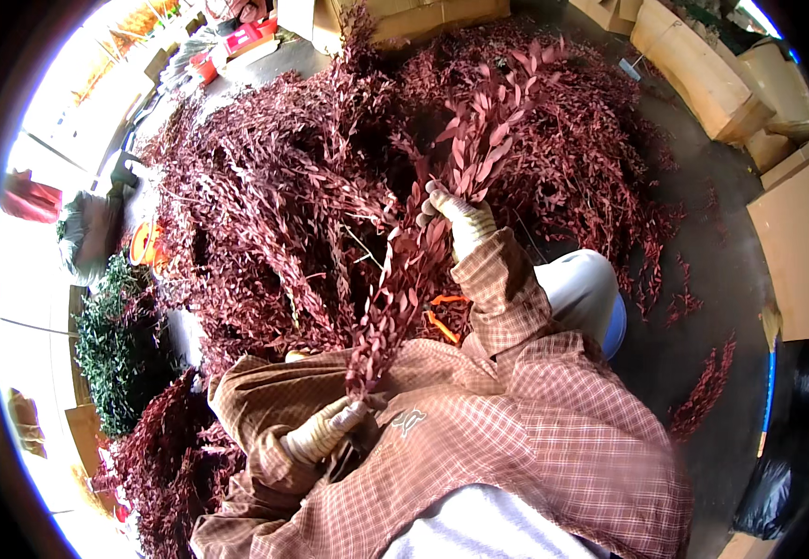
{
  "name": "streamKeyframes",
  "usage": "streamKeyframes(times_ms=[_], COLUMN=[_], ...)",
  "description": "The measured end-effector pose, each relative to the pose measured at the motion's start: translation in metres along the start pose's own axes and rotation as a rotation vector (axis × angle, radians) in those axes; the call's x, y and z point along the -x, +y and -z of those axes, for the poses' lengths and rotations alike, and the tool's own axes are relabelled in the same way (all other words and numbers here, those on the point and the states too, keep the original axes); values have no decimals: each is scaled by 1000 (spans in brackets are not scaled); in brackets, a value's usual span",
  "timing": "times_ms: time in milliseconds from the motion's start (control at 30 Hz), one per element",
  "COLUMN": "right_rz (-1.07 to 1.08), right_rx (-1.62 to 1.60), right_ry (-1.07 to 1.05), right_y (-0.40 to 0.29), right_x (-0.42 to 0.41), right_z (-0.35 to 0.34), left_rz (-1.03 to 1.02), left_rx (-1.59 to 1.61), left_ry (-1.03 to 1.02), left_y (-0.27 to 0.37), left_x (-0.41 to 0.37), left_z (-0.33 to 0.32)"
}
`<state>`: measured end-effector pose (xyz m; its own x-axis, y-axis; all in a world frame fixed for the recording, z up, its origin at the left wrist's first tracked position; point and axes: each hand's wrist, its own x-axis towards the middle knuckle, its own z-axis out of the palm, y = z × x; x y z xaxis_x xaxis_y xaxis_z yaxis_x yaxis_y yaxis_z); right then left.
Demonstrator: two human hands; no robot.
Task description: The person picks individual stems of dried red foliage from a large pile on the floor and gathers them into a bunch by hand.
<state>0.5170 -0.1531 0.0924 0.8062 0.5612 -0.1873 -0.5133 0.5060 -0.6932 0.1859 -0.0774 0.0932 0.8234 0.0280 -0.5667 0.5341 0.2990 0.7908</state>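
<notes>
My left hand (324,430), in a striped knit glove, is closed around the lower end of a bunch of dark red leafy branches (397,300) close to my body. Farther out, my right hand (464,218), gloved the same way, grips red leafy stems whose broad-leaved tips (485,143) fan out beyond it. Whether both hands hold the same stems is unclear, as leaves overlap between them. Orange handles (446,318), perhaps of pruning shears, show beside my right forearm. A large heap of dried red foliage (258,189) spreads before me.
Cardboard boxes (698,66) line the right side, with a flat cardboard piece (796,251) nearer. Green foliage (118,349) stands at the left beside an orange container (144,244). Black plastic (789,433) lies at lower right. A loose red sprig (705,391) rests on the floor.
</notes>
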Motion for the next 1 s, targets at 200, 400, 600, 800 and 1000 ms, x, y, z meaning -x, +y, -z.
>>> streamKeyframes(times_ms=[200, 400, 600, 800, 1000], right_rz=[-124, -524, -553, -551, -227], right_rx=[48, 25, 7, 486, 444], right_ry=[-48, -91, -176, -80, -108], right_y=[9, 56, 102, 70, 53], right_x=[5, 35, 71, 49, 41], right_z=[6, -19, -27, 6, 15], left_rz=[76, -154, -175, -30, -27], left_rx=[339, -164, -35, 717, 701], left_ry=[7, 277, -47, 101, 49], left_y=[37, 94, -8, -4, -10], left_x=[37, 36, -54, -63, -72], left_z=[40, 38, 27, -20, 7])
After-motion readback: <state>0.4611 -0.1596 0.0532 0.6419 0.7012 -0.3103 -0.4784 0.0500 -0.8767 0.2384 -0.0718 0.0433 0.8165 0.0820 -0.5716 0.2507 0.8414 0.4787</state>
